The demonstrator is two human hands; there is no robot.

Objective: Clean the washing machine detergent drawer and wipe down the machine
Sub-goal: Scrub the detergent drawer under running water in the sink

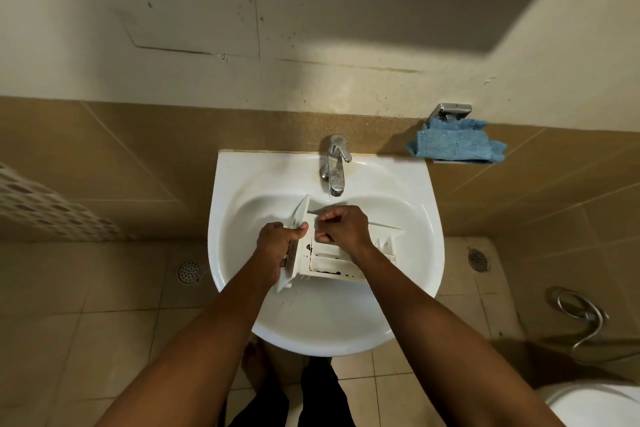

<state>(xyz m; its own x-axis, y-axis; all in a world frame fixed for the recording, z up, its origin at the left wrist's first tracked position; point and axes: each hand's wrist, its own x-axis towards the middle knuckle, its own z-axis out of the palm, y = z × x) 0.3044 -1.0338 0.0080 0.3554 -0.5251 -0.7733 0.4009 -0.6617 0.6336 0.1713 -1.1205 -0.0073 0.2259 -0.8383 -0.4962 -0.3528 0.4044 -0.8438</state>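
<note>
A white detergent drawer (325,262) lies across the bowl of a white sink (408,274), with dark grime spots along its compartments. My left hand (277,241) grips the drawer's front panel at its left end, thumb over the top edge. Over the drawer's middle, my right hand (344,227) has its fingers curled and pinches something at the inner compartment wall; what it pinches is too small to make out. A blue cloth (453,144) lies on a small wall shelf to the right of the sink.
A chrome tap (336,163) stands at the sink's back, spout above the drawer. Floor drains (189,271) sit on the tiled floor either side. A hose (581,315) hangs at the right, a toilet (599,406) at bottom right, a perforated white basket (41,208) at left.
</note>
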